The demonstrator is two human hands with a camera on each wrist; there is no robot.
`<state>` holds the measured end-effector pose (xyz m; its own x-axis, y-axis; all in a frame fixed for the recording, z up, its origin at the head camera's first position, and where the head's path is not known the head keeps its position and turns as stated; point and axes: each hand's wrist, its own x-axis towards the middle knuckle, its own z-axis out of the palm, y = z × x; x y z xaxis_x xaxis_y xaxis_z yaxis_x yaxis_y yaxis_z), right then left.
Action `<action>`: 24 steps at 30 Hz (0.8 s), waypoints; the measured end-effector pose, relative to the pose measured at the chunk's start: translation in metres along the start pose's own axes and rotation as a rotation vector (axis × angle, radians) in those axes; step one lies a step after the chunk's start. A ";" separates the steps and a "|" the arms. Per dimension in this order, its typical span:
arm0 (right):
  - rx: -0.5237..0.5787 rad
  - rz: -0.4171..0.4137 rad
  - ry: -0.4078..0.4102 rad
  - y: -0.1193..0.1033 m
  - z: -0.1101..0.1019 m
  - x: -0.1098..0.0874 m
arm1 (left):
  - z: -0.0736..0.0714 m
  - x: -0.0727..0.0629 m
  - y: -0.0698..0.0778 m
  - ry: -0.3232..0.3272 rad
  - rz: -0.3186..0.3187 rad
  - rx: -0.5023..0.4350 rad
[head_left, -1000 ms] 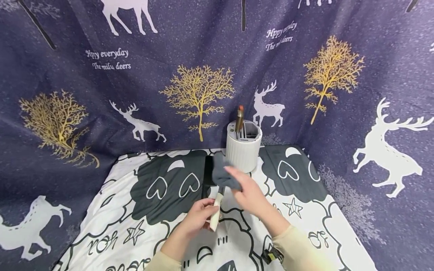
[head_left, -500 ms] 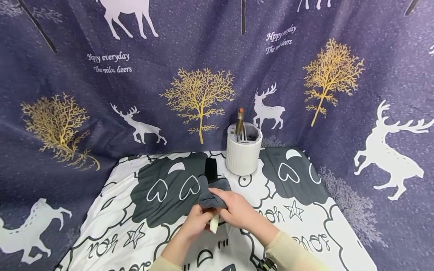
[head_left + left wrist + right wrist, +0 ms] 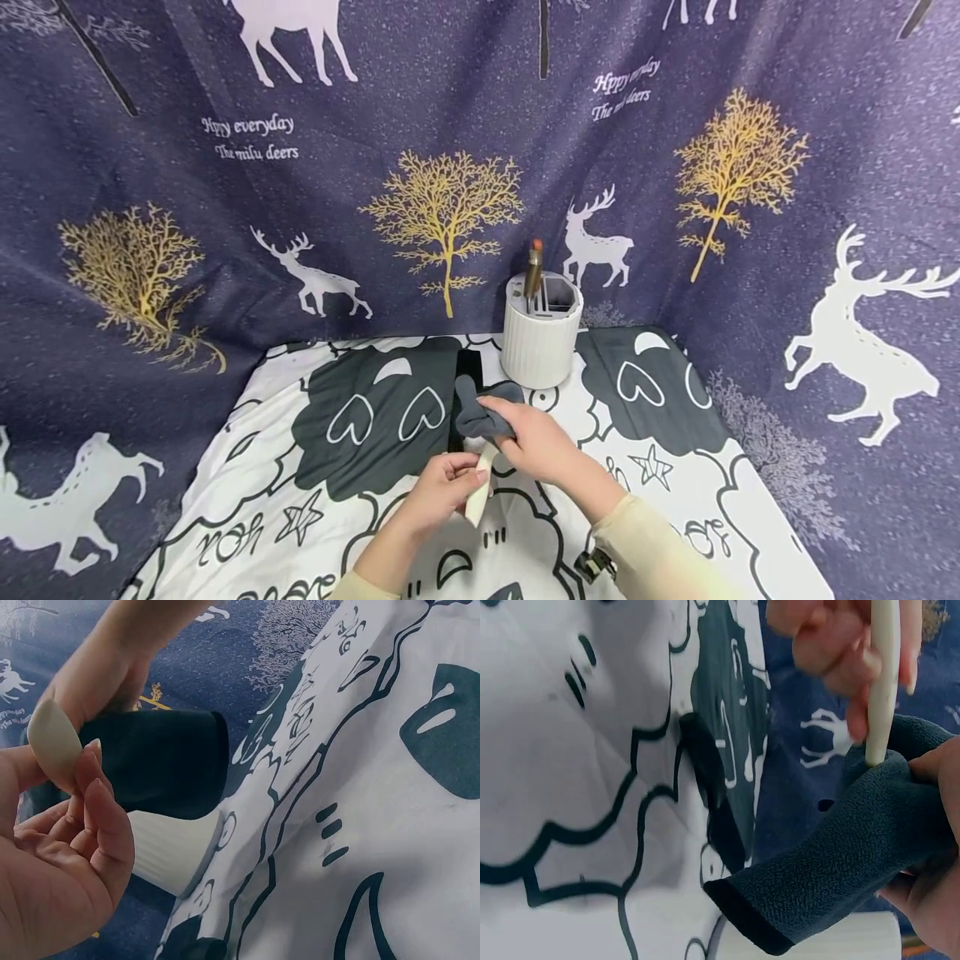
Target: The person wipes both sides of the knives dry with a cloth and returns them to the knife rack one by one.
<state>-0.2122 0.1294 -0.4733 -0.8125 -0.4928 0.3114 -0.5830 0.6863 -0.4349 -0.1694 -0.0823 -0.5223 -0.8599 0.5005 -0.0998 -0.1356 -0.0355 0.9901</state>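
My left hand (image 3: 450,483) pinches a slim cream handle (image 3: 478,498) between thumb and fingers. A folded dark grey fleecy cloth (image 3: 480,417), with a smooth dark edge, is wrapped round the far part of the handled tool. My right hand (image 3: 542,446) grips this cloth. In the right wrist view the handle (image 3: 883,682) runs straight into the cloth (image 3: 840,840), so the tool's other end is hidden and its kind cannot be told. The left wrist view shows the handle's butt (image 3: 54,742) above my fingers, with the cloth (image 3: 165,761) behind.
A white ribbed holder (image 3: 538,350) with slots stands at the back, a brown-handled tool (image 3: 534,271) upright in it. A long black object (image 3: 469,364) lies on the patterned cover (image 3: 262,475) behind the cloth. Patterned purple fabric (image 3: 480,108) hangs behind.
The grey cloth first came down toward my left hand, covering the upper handle, then slid back up a little. My left hand keeps its grip on the handle.
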 end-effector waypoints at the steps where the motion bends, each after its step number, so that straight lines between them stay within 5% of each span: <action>1: 0.005 0.010 0.004 0.003 -0.001 0.001 | 0.000 0.000 0.001 -0.002 0.001 0.003; 9: 0.033 0.099 0.024 0.018 0.002 0.005 | 0.004 -0.004 -0.003 0.026 -0.058 0.006; 24: -0.064 -0.040 0.033 0.004 0.018 -0.011 | 0.007 0.000 -0.013 0.043 -0.084 -0.068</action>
<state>-0.2055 0.1283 -0.4942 -0.7873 -0.5039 0.3553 -0.6132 0.6996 -0.3666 -0.1637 -0.0758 -0.5345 -0.8642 0.4668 -0.1876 -0.2399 -0.0546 0.9693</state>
